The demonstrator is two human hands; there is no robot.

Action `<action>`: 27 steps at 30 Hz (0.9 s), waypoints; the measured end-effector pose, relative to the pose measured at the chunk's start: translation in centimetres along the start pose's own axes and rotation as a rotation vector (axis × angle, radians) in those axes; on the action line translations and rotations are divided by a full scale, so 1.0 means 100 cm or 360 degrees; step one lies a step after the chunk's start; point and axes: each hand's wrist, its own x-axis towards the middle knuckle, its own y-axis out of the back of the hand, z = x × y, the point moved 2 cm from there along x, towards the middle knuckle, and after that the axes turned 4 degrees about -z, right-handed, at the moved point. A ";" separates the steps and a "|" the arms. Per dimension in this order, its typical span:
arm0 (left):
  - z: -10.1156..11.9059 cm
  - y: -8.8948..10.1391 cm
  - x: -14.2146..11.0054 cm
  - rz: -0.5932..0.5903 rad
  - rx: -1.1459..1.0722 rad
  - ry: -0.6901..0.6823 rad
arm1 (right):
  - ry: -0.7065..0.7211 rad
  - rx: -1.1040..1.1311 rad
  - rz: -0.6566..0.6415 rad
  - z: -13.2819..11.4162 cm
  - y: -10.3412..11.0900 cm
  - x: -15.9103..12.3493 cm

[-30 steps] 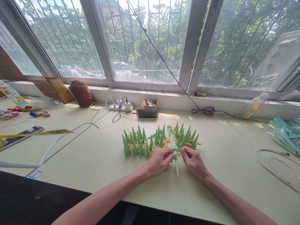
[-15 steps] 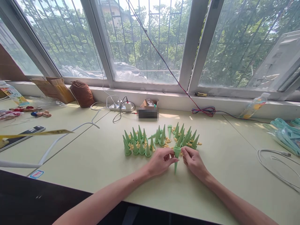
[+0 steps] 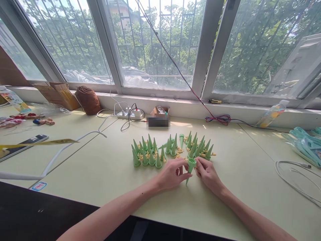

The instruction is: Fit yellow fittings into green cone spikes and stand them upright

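Note:
My left hand [image 3: 174, 173] is closed, with its thumb and fingers pinching a green plastic spike [image 3: 191, 163]. The spike's threaded open end is up and tilted toward me, and its point is down near the table. My right hand [image 3: 207, 171] is closed at the spike's right side, fingertips pinched on a small yellow piece that is mostly hidden. Just beyond the hands, several green spikes [image 3: 151, 160] stand point up in groups. Small yellow valve-like pieces [image 3: 179, 151] lie among them. One spike [image 3: 181, 140] stands with its wide end up.
A power strip [image 3: 122, 114], a small cardboard box [image 3: 160, 110] and bundled wires [image 3: 218, 119] line the window side. At right lie a grey cable [image 3: 288, 165] and a bag of teal items [image 3: 304, 144]. A white cable [image 3: 75, 139] crosses the left side.
The held spike's open end has tilted right and toward me, so more of its inside shows. Both hands have stayed almost in place.

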 end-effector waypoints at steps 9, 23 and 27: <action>0.001 0.002 -0.002 -0.0033 0.0082 -0.0128 | -0.0003 -0.0009 -0.0051 -0.004 -0.001 0.000; -0.010 -0.001 -0.003 -0.0080 0.0356 -0.0415 | 0.0152 -0.0331 -0.0171 -0.008 -0.008 -0.002; -0.010 -0.002 -0.003 0.0004 0.0413 -0.0354 | 0.0123 -0.0297 -0.0142 -0.007 -0.007 -0.002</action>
